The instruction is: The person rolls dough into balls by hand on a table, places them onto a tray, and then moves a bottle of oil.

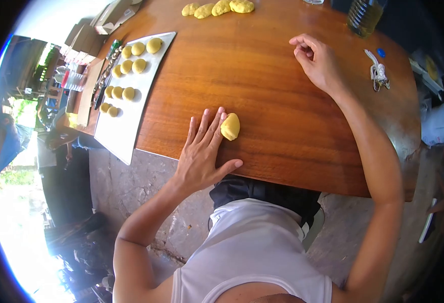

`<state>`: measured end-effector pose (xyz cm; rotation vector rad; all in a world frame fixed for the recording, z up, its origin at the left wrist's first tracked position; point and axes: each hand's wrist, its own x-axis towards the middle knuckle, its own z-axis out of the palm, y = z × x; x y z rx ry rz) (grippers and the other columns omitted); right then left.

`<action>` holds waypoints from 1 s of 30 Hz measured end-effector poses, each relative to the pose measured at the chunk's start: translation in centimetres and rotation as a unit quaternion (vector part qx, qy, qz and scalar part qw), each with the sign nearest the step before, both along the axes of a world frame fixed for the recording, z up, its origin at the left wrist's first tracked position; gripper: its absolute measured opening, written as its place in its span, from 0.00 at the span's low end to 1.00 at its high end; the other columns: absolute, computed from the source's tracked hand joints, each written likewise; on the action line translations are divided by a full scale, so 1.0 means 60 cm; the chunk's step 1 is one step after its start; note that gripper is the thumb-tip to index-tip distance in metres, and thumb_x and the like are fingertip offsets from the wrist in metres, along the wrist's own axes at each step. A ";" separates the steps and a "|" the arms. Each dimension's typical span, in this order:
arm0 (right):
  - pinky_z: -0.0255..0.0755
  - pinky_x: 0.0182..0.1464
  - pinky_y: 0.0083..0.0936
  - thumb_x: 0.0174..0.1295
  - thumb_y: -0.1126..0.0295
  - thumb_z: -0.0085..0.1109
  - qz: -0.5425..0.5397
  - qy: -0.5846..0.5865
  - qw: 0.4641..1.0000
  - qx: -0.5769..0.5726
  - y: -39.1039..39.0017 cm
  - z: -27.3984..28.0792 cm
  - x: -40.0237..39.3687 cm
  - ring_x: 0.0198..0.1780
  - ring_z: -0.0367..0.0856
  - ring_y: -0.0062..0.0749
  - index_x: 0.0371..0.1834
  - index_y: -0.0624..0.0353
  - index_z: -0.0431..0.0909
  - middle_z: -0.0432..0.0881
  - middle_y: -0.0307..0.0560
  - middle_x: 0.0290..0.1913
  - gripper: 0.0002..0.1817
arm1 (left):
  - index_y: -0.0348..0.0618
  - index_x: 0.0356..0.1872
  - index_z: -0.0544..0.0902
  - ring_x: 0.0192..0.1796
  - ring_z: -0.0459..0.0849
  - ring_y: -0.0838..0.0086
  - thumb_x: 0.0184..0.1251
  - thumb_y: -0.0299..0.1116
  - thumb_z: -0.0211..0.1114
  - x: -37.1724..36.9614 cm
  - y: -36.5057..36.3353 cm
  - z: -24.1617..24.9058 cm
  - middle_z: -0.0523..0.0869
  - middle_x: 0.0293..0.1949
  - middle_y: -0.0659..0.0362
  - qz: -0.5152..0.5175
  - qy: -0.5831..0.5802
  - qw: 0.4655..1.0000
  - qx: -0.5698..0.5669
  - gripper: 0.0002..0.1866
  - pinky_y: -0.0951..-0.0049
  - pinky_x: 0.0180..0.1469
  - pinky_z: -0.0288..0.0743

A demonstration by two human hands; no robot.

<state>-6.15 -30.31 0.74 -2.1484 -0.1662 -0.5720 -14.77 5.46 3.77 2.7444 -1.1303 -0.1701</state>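
Note:
My left hand (202,154) lies on the wooden table with its fingers spread. Its fingertips touch or nearly touch the left side of a yellow dough piece (230,127), which has a creased lower end. Raised toward the right side of the table is my right hand (319,63). Its fingers are curled in, and nothing shows in them. Round yellow dough balls (139,65) sit in rows on a pale metal tray (123,129) to the left. Several rougher dough lumps (204,10) lie in a line at the table's far edge.
An oil-like liquid fills a ribbed bottle (365,17) at the far right. A white cord (378,71) and a blue cap (381,52) lie on the right of the wooden table (262,81). Cardboard boxes (88,43) stand beyond the tray. A person (68,132) is at the left.

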 end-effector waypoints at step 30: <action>0.76 0.48 0.25 0.75 0.74 0.60 -0.003 0.037 0.999 -0.025 -0.007 0.000 0.006 0.42 0.81 0.24 0.56 0.61 0.84 0.86 0.42 0.41 0.10 | 0.54 0.87 0.61 0.88 0.39 0.35 0.70 0.85 0.36 0.312 -0.236 -0.029 0.46 0.87 0.36 0.037 -0.030 0.989 -0.143 0.56 0.37 0.87 0.32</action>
